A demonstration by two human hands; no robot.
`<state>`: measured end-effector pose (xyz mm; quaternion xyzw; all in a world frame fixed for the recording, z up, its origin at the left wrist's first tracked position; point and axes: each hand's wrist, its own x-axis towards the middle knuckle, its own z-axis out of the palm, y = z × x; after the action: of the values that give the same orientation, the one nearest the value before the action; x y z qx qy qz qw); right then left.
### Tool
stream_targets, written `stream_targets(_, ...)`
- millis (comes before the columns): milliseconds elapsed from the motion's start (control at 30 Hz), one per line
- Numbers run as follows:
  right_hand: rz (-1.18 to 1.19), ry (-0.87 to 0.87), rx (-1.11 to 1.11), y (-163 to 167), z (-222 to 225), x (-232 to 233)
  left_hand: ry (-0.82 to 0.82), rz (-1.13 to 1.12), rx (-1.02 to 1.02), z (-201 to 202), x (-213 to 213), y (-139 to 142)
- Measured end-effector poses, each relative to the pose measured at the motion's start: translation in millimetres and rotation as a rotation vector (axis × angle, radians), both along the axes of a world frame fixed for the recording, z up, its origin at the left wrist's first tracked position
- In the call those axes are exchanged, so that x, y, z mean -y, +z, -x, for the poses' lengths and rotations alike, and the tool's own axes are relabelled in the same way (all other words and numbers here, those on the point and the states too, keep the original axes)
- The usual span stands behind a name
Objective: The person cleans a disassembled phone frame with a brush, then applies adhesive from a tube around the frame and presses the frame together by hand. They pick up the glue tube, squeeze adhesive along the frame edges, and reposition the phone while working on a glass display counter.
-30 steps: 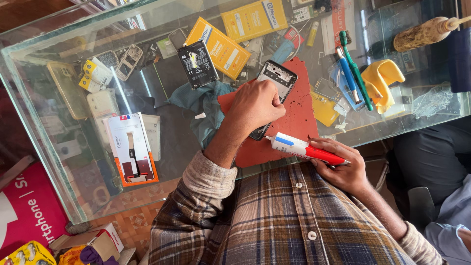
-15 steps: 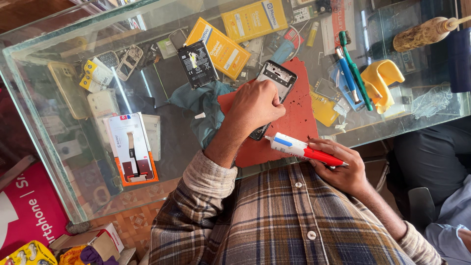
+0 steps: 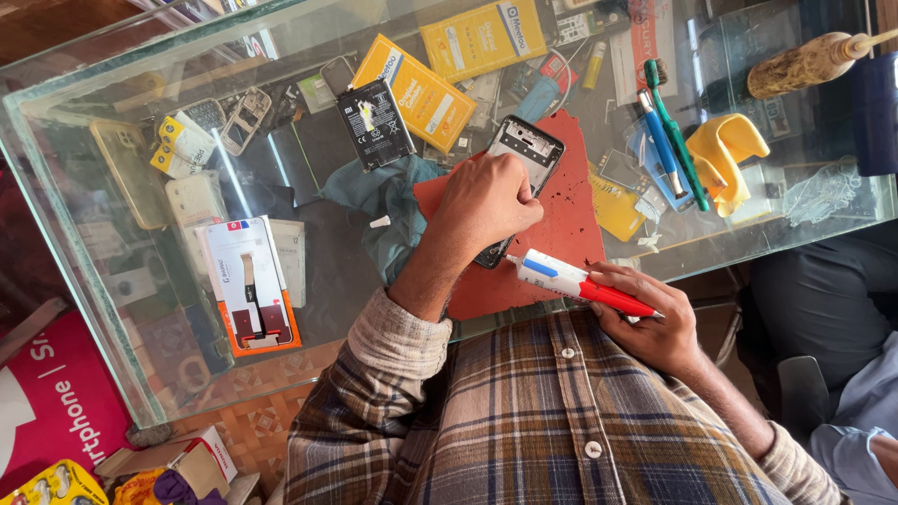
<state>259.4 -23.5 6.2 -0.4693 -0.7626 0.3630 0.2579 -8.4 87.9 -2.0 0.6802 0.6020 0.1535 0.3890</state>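
Glass counter (image 3: 84, 281) w/ display case under it is filling most of the view, sun glaring across the top. Tiled floor showing lower left, plus a red sign (image 3: 42, 411) and some boxes, cut off by frame edge. Another person sitting at right, only a dark trouser leg (image 3: 823, 299) and pale sleeve showing.

Red work mat (image 3: 561, 234) is lying on the glass near the person's chest. Opened phone (image 3: 519, 168) is lying on the mat, top end w/ camera cutout showing, rest hidden under the left hand (image 3: 486, 201), which is pressing down on it w/ fingers curled over it. Right hand (image 3: 645, 323) is gripping a white and red tube w/ blue band (image 3: 580, 283), nozzle pointing at the phone's lower edge; tip just beside it, can't tell if touching.

Counts: 1 black battery (image 3: 374, 122), 2 yellow flat boxes (image 3: 426, 93) up top, 1 teal cloth (image 3: 383, 201), 1 blue and 1 green toothbrush-type tool (image 3: 669, 140), 1 yellow plastic holder (image 3: 720, 154), 1 wooden handle (image 3: 800, 64) top right, 1 white/orange carded pack (image 3: 248, 295) on the left.

Stuff below the glass (phone cases, old handsets) is hard to make out thru reflections. Small parts round the mat too tiny to tell.
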Motion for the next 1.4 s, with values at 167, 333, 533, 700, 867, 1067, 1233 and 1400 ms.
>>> stream_targets(167,-0.007,0.025,0.010,-3.5,-2.9,2.6,0.003,-0.012,0.002,-0.3,0.1,1.2)
stream_targets(333,-0.046,0.042,-0.012,-4.1,-2.4,2.2,-0.005,0.016,-0.012,0.2,-0.9,2.5)
stream_targets(533,-0.026,-0.010,0.012,-0.2,-0.3,4.0,-0.001,0.019,-0.015,-0.7,-0.7,2.4)
stream_targets(700,-0.047,0.044,-0.015,0.9,-0.5,2.9,-0.006,0.022,-0.009,-0.9,-0.6,2.8)
stream_targets(867,-0.050,0.032,-0.015,0.1,-1.0,3.4,-0.010,0.037,-0.023,-0.7,-1.3,3.2)
stream_targets(1067,-0.060,-0.016,-0.011,-1.2,-0.2,3.7,-0.004,0.035,-0.022,-1.2,-0.6,3.9)
stream_targets(1233,-0.064,-0.023,-0.021,-1.3,0.3,2.9,-0.005,0.022,-0.019,-1.1,-0.3,2.6)
stream_targets(1400,-0.043,-0.037,-0.019,-0.4,0.4,2.6,-0.007,0.030,-0.032,-1.4,-0.4,0.8)
